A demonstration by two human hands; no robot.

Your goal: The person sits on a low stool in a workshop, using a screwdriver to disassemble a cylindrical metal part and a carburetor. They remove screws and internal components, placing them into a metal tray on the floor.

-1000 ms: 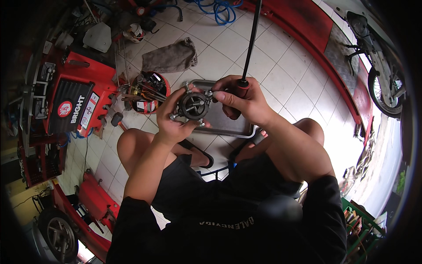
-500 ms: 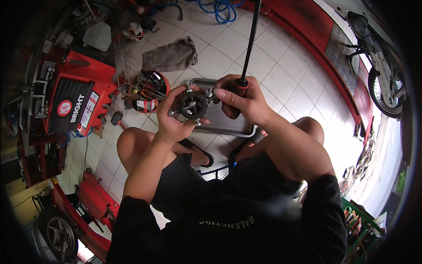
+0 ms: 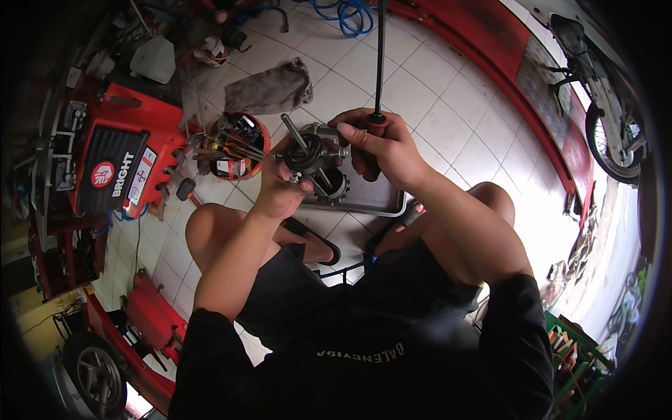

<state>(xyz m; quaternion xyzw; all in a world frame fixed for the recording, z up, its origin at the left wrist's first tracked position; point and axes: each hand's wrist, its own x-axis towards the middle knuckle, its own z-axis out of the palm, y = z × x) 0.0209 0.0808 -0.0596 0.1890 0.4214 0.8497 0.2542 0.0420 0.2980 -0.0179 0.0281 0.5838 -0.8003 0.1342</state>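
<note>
My left hand [image 3: 280,185] grips a dark metal assembly [image 3: 312,156] with silver bolts around its ring, a steel rod through it pointing up-left and a cylindrical body showing below. My right hand [image 3: 378,147] has its fingers wrapped round the red-and-black handle [image 3: 377,124] of a long screwdriver, whose dark shaft [image 3: 379,63] points away from me. The right thumb reaches to the upper right of the assembly, near a bolt. Underneath both hands a shallow metal tray [image 3: 378,209] lies on the floor, partly hidden by them.
A bucket of tools [image 3: 234,161], a grey rag [image 3: 266,87] and blue hose [image 3: 353,21] lie on the tiled floor [image 3: 448,126]. A red machine [image 3: 133,119] is at left, a red lift [image 3: 514,80] with a motorcycle [image 3: 609,143] at right, a loose wheel [image 3: 94,371] lower left.
The metal assembly has tilted from facing me, so its rod now angles up-left and its cylinder shows below. My right hand and the screwdriver have shifted slightly left and away from me.
</note>
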